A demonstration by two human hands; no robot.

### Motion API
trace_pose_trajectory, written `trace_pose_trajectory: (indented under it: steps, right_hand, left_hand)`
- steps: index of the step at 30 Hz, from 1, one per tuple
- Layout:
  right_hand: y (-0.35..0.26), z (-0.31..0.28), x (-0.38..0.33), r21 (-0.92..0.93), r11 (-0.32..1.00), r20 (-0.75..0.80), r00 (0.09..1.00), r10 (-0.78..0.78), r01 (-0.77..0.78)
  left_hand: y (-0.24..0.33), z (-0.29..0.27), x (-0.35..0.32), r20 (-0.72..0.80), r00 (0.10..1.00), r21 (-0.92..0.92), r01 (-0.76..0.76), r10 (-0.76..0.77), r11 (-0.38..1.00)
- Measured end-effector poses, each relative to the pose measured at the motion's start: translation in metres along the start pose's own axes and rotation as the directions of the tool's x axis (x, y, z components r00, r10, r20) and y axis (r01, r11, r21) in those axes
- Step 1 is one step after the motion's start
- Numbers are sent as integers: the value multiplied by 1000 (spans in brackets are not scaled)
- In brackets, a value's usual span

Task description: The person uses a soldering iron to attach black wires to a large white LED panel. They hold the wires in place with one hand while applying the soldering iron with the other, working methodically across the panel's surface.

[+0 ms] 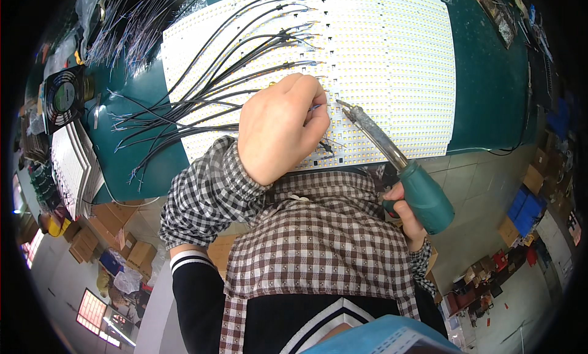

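Note:
My left hand (282, 121) is closed in a pinch over the LED boards (416, 66), with a thin wire end (316, 108) showing at its fingertips. My right hand (407, 216) grips a soldering iron (429, 198) by its green handle. The iron's metal tip touches or hovers just above the boards, right of my left fingertips; I cannot tell which. Several black cables (245, 54) lie across the boards, with thin bare-ended wires at both ends. Part of the cable near my left hand is hidden under it.
The boards lie on a green table (490, 90). A bundle of loose thin wires (138, 23) is at the far left. Below it stand a black fan (63, 97) and a stack of white boards (73, 167). Cardboard boxes (142, 256) sit on the floor.

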State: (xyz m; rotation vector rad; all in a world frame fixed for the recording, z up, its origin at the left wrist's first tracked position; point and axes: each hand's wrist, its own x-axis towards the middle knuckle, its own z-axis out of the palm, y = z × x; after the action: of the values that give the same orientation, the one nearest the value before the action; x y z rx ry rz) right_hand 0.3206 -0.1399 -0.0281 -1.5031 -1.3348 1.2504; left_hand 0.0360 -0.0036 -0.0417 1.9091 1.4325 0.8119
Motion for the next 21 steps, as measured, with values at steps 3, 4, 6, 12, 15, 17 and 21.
trace_pose_trajectory:
  steps: [3,4,6,12,15,17,21]
  right_hand:
    - [0,0,0,14,1000,-9,1000,-1,1]
    - [0,0,0,14,1000,-12,1000,-4,5]
    - [1,0,0,-4,1000,-15,1000,-27,27]
    - [-9,-1,5,6,998,-34,998,-56,56]
    - [-16,0,9,35,999,9,1000,-22,21]
    - [-17,0,11,5,999,9,999,-32,32]
    - [-13,-2,11,26,999,-4,999,-41,41]
  left_hand:
    - [0,0,0,-12,1000,0,-13,13,1000]
    - [0,0,-1,-19,1000,0,-20,20,1000]
    - [1,-1,-1,6,1000,-5,8,-8,1000]
    - [1,-22,-15,-60,937,162,-331,344,930]
    - [-5,-31,-24,59,914,202,-404,400,892]
    - [-7,-32,-30,115,916,213,-402,385,891]
    - [5,-35,-47,177,937,256,-338,300,906]
